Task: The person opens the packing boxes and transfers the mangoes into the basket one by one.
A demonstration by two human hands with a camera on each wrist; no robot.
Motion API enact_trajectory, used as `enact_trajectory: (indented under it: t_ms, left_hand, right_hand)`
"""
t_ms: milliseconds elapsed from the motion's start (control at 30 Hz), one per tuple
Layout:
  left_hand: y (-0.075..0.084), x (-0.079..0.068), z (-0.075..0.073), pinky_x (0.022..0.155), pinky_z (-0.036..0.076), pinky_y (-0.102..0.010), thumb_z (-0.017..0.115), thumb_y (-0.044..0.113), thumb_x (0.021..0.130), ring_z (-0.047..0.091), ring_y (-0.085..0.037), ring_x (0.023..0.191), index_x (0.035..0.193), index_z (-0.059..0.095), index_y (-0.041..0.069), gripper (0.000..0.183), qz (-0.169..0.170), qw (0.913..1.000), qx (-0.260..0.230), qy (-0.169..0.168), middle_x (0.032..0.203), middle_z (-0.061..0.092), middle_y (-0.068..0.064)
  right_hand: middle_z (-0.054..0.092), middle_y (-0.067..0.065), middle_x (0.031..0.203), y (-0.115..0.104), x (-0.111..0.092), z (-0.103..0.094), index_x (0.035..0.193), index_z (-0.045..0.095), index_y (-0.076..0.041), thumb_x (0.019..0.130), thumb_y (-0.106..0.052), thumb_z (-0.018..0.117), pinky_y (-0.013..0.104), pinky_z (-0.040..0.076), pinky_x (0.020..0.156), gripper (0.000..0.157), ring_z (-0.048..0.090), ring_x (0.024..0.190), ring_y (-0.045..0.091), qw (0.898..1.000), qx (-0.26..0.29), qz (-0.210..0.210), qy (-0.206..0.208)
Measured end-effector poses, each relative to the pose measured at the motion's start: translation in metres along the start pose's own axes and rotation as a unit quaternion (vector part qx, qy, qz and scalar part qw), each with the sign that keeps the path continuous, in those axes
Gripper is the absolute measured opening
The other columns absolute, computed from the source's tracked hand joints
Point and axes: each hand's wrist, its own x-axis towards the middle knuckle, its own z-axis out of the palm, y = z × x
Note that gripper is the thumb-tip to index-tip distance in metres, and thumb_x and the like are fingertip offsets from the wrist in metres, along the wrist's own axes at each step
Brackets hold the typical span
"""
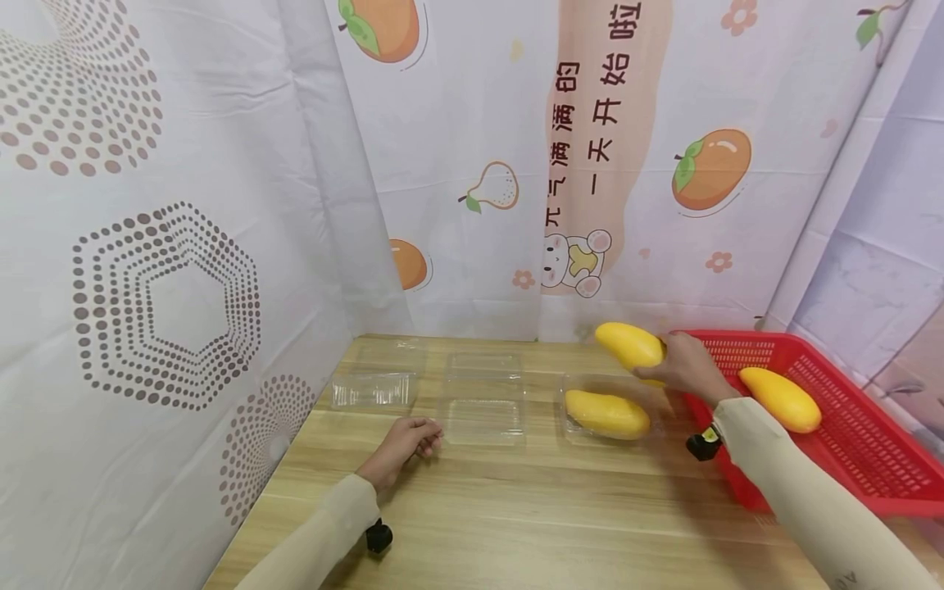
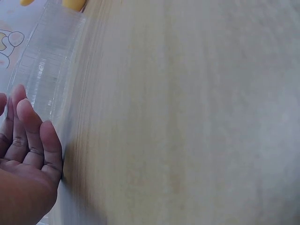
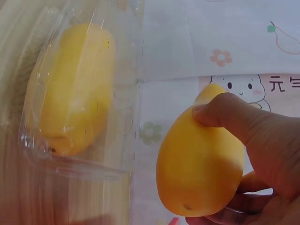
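Note:
My right hand [image 1: 692,366] grips a yellow mango [image 1: 630,348], raised at the back right. In the right wrist view the thumb lies along the top of this mango [image 3: 199,164] and the other fingers curl under it. Below and in front of it, another mango [image 1: 608,414] lies in a clear plastic box [image 1: 564,418]. My left hand [image 1: 408,447] is by the table's left side, holding nothing, with fingers loosely bent. Its fingertips are close to the front left corner of an open clear box [image 1: 483,420] in the middle.
At the right stands a red plastic basket [image 1: 863,459] with one mango [image 1: 782,400] in it. Another open clear box [image 1: 374,391] sits at the back left. Printed curtains [image 1: 442,246] hang behind the wooden table [image 1: 516,516] and along its left side.

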Motion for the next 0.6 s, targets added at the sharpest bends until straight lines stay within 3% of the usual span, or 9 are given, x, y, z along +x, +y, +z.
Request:
enact_trajectory:
  t_ms: [600]
  left_hand:
    - [-0.001, 0.000, 0.001, 0.066, 0.050, -0.027, 0.057, 0.020, 0.106, 0.058, -0.014, 0.073, 0.104, 0.067, -0.007, 0.029, 0.000, 1.0000, -0.004, 0.000, 0.085, 0.067, -0.008]
  right_hand:
    - [0.056, 0.007, 0.074, 0.024, -0.009, -0.012, 0.104, 0.062, 0.005, 0.084, -0.036, 0.085, 0.035, 0.043, 0.063, 0.052, 0.053, 0.070, 0.025, 1.000, 0.000, 0.017, -0.002]
